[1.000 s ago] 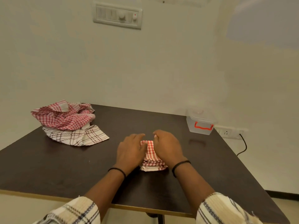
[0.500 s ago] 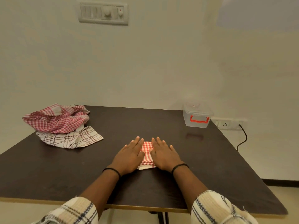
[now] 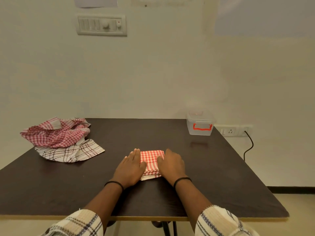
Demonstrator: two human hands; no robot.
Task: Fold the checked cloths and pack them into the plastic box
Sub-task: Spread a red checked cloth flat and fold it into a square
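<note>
Folded red cloth (image 3: 151, 160) at mid-tabletop (image 3: 221, 167), near the front edge, long axis running away from the body, stacked layers showing at the near end. Left hand (image 3: 130, 169) flat along its left side, fingers straight and together, palm down, thumb edge against the cloth. Right hand (image 3: 171, 165) on its right side, fingers bent over the edge at the knuckles, thumb lying on top of the checks; pressing rather than lifting, by the look of it, nothing pinched that can be made out. Neither grip closed round the cloth, then: left plainly open, right resting with a slight curl. Box (image 3: 200, 125) at the far right corner of the tabletop, lid on, red handle facing this way, well apart from the cloth and up-right of it. Nearer to the right hand than the left, so probably the right for the carry, or the left to hold the cloth while the right deals with the lid. Lid still to come off before any packing. Loose pile (image 3: 58, 135) of red checks at the far left, over a brown-lined cloth (image 3: 71, 152), both unfolded, nearer the left hand. Folding of this one cloth seemingly at the final smoothing; most of the task still ahead.
</note>
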